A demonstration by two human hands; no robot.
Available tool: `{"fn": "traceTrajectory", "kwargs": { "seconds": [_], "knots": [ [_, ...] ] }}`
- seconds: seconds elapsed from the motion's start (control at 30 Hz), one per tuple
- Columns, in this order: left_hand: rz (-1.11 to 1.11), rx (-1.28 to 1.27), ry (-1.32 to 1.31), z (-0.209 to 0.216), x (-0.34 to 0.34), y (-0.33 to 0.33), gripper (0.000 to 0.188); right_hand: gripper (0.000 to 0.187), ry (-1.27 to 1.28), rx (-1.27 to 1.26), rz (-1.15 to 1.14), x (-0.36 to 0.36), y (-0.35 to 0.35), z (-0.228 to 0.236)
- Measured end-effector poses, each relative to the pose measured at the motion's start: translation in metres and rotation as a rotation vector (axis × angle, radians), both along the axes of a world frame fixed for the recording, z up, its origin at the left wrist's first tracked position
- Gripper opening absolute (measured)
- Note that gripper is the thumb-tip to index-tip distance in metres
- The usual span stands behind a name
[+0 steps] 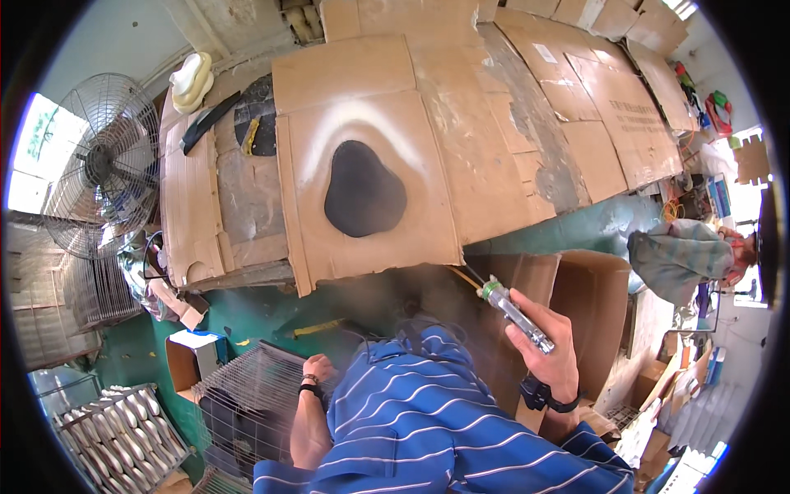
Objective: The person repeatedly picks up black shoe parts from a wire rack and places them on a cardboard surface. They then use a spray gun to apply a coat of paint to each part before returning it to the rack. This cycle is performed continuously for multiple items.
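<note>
A dark, rounded triangular piece [362,189] lies on a cardboard sheet [428,235] at the near edge of the table. A white band of spray arcs around its far side. My right hand [543,333] is closed around a silver spray gun [517,315] with a green ring, held to the right of the table's near edge, apart from the dark piece. Its nozzle end points toward the table. My left hand [319,367] is low beside my hip, near a wire crate [255,395]; its fingers are curled and I see nothing in them.
A large cage fan [99,165] stands left of the table. A yellow-handled knife [250,136] lies on the far left. An open cardboard box [584,305] stands to the right. A rack of pale curved pieces [123,432] sits lower left. Another person [683,257] is at far right.
</note>
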State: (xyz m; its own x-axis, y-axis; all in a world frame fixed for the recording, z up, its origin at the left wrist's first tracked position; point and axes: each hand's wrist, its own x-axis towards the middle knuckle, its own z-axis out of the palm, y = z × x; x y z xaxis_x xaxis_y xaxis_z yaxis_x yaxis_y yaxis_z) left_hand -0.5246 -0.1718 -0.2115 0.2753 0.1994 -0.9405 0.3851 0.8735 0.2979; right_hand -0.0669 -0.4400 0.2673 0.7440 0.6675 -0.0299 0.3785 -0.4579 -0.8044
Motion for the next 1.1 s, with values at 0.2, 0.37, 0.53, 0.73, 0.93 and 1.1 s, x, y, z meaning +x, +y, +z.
{"fn": "traceTrajectory", "kwargs": {
  "seconds": [0.2, 0.37, 0.53, 0.73, 0.93, 1.1],
  "knots": [
    [-0.187, 0.223, 0.248, 0.025, 0.021, -0.006, 0.031, 0.054, 0.086, 0.014, 0.160, -0.011, 0.011, 0.008],
    [-0.188, 0.271, 0.169, 0.036, 0.049, 0.015, 0.038, 0.052, 0.016, 0.090, 0.005, -0.012, 0.026, 0.005],
    [-0.229, 0.318, 0.213, 0.044, 0.069, 0.027, 0.042, 0.051, 0.047, 0.013, 0.099, -0.009, 0.008, 0.006],
    [-0.345, 0.249, 0.240, 0.041, 0.071, 0.029, 0.038, 0.052, 0.072, 0.044, -0.029, -0.011, 0.011, 0.004],
    [-0.466, 0.631, 0.124, 0.047, 0.107, 0.043, 0.029, 0.050, 0.096, 0.039, -0.007, -0.006, -0.008, 0.006],
    [-0.500, 0.750, -0.055, 0.102, 0.199, 0.066, 0.025, 0.050, 0.130, 0.061, -0.128, -0.003, -0.023, -0.003]
  ]
}}
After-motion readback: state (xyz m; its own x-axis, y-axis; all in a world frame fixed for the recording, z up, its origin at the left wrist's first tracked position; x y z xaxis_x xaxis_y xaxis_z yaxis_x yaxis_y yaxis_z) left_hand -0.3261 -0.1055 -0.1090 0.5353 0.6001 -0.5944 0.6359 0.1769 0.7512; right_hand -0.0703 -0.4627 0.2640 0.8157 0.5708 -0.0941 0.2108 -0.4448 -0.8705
